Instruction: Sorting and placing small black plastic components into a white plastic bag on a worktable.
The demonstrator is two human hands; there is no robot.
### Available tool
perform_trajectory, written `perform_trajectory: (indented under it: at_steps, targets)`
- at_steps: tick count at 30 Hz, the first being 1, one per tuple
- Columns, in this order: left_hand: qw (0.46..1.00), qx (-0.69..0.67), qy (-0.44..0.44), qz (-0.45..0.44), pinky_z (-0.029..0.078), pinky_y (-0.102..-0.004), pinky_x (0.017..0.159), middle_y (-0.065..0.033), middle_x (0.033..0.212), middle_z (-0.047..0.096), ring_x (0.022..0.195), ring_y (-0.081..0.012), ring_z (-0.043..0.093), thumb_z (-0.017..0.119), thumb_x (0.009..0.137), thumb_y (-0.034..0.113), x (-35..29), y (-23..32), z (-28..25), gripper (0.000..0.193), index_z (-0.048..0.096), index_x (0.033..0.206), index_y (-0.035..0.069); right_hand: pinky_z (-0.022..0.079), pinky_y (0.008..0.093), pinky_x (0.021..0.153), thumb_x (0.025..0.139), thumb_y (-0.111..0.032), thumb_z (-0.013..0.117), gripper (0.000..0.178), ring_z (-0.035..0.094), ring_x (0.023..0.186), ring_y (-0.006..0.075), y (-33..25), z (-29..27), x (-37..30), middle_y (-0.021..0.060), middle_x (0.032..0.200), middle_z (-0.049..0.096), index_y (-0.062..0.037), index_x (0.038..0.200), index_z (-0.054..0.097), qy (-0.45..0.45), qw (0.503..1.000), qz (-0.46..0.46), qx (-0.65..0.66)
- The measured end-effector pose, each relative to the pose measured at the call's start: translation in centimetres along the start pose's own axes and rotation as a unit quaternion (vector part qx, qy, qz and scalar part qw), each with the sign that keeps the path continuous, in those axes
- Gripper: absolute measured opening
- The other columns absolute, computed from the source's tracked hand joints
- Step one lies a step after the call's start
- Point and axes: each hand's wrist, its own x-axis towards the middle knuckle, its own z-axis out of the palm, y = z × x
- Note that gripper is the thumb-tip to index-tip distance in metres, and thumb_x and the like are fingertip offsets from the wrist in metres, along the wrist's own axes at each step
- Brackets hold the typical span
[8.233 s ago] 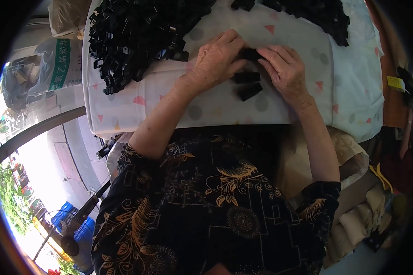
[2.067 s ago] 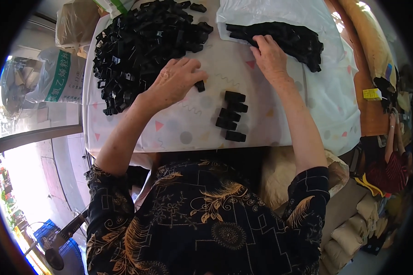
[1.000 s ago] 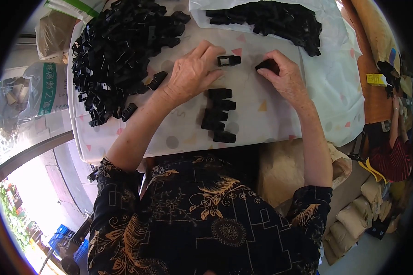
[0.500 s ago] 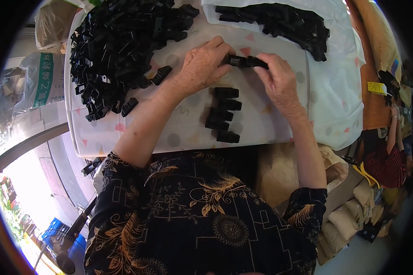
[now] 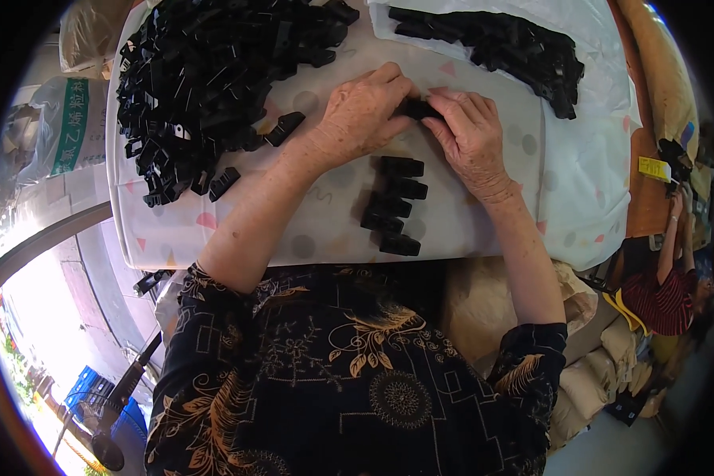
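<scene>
Nearest my head camera is the dark patterned shirt (image 5: pixel 317 373), with both forearms reaching up from it over the pale, cloth-covered tabletop (image 5: pixel 460 226). Just beyond the near edge I see a staggered column of black parts (image 5: pixel 405 188), five as I count them, each with its long axis running roughly left to right. They sit below the gap between the hands, touching neither.

Past that column is the relation I'm watching: the black piece (image 5: pixel 418 109) lies directly between my left hand (image 5: pixel 362 115) and my right hand (image 5: pixel 470 143), its long axis running across from one to the other. Neither hand is nearer; the fingers of each are clamped at their own end, the left on its left, the right on its right. The fingers cover so much that I can't tell whether it is one part or two meeting end to end.

Farther out on the left is a big heap of black parts (image 5: pixel 206 87), with a loose black part (image 5: pixel 285 127) at its edge, near my left forearm. Beyond my right hand, well apart from it, a smaller black pile (image 5: pixel 504 49) rests on white plastic sheeting (image 5: pixel 603 71).
</scene>
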Motion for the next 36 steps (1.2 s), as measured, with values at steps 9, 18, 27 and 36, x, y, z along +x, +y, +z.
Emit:
perform_trajectory:
  at_steps: [9,18,27,36]
  targets:
    - [1.000,-0.017,-0.002,-0.002,0.053,-0.0432,0.087,-0.0093,0.106,0.058,0.097,-0.0314,0.064,0.073,0.080,0.019,0.0,-0.6,0.1,0.032,0.063,0.109,0.008,0.042,0.0415,0.098,0.082,-0.013,0.072,0.049,0.052,0.129,0.0286,-1.2,-0.3,-0.5,0.0078,0.121,0.063,-0.0047,0.129,0.061,-0.067,0.975,-0.065,-0.201]
    - [0.997,-0.030,0.067,-0.001,0.052,-0.0460,0.086,-0.0123,0.117,0.059,0.105,-0.0342,0.063,0.078,0.080,0.040,-4.8,2.6,-1.9,0.057,0.057,0.124,0.011,0.046,0.0385,0.097,0.090,-0.013,0.067,0.036,0.057,0.117,0.0298,0.9,-1.3,1.9,0.0112,0.123,0.063,-0.0062,0.125,0.062,-0.150,0.985,-0.016,-0.079]
    - [0.986,0.131,0.055,0.093,0.035,-0.0506,0.105,-0.0097,0.135,0.047,0.135,-0.0318,0.039,0.081,0.073,0.037,-12.5,7.5,3.9,0.053,0.059,0.117,0.017,0.049,0.0377,0.096,0.088,-0.002,0.063,0.047,0.060,0.109,0.0306,-2.7,-5.8,1.3,0.0108,0.118,0.062,-0.0095,0.135,0.058,-0.293,0.921,0.160,0.203]
    - [0.983,0.131,0.047,0.119,0.043,-0.0470,0.098,-0.0079,0.126,0.051,0.124,-0.0297,0.047,0.080,0.075,0.028,-13.0,5.3,2.8,0.039,0.062,0.106,0.014,0.051,0.0392,0.099,0.077,0.001,0.071,0.060,0.053,0.119,0.0294,-5.3,-2.3,-1.5,0.0056,0.130,0.056,-0.0151,0.133,0.060,-0.258,0.964,0.002,0.064]
